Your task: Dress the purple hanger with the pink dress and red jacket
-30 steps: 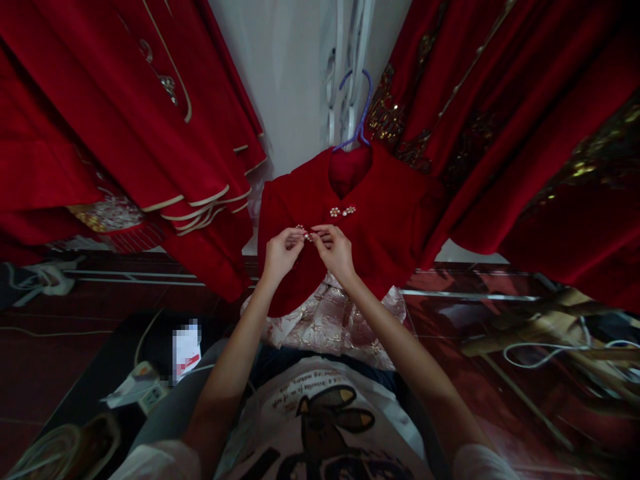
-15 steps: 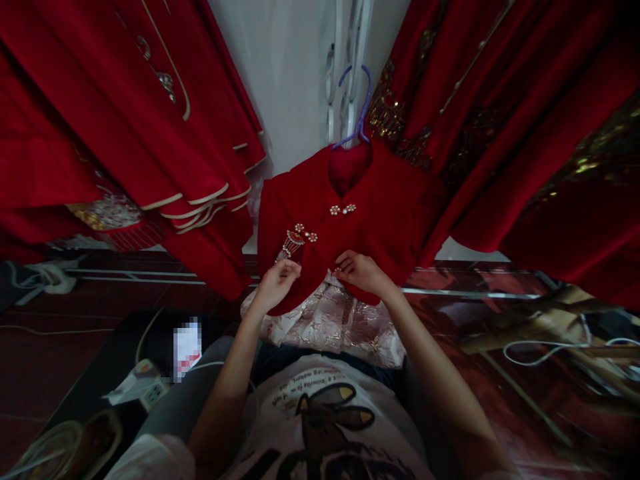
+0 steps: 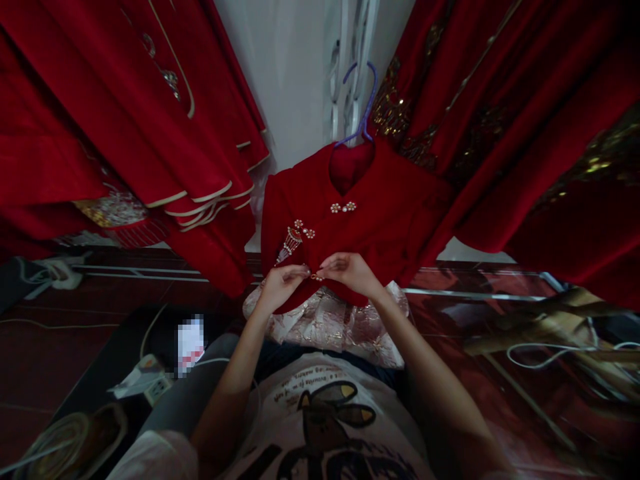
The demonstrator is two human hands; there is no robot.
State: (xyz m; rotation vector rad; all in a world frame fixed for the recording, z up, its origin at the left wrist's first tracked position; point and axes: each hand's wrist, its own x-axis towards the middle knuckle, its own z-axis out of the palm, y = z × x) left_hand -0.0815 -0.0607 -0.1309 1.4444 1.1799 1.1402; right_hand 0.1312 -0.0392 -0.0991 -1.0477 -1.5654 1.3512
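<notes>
A red jacket [image 3: 395,210] hangs in front of me on a purple hanger [image 3: 369,107]. Its lower front edges are drawn together between my hands. There my left hand [image 3: 283,285] and my right hand [image 3: 350,272] pinch the two sides of a small beaded clasp [image 3: 317,277]; the exact fingertip hold is too small to make out. Higher on the front sit a fastened flower-shaped clasp [image 3: 343,207] and a second clasp [image 3: 304,230] with a beaded tassel pendant [image 3: 291,243]. Pale shiny brocade cloth [image 3: 330,320] lies on my lap beneath the hem.
Red garments [image 3: 200,133] with pale piping hang at left, and red garments with gold sequins [image 3: 393,110] at right. A low black surface [image 3: 100,373] at my left holds a power strip [image 3: 159,390] and cords. A metal rack bar [image 3: 465,293] runs low behind the jacket.
My right hand has moved left towards my left hand, bringing its side of the jacket front along. The hands now meet at the beaded clasp; before, they were apart.
</notes>
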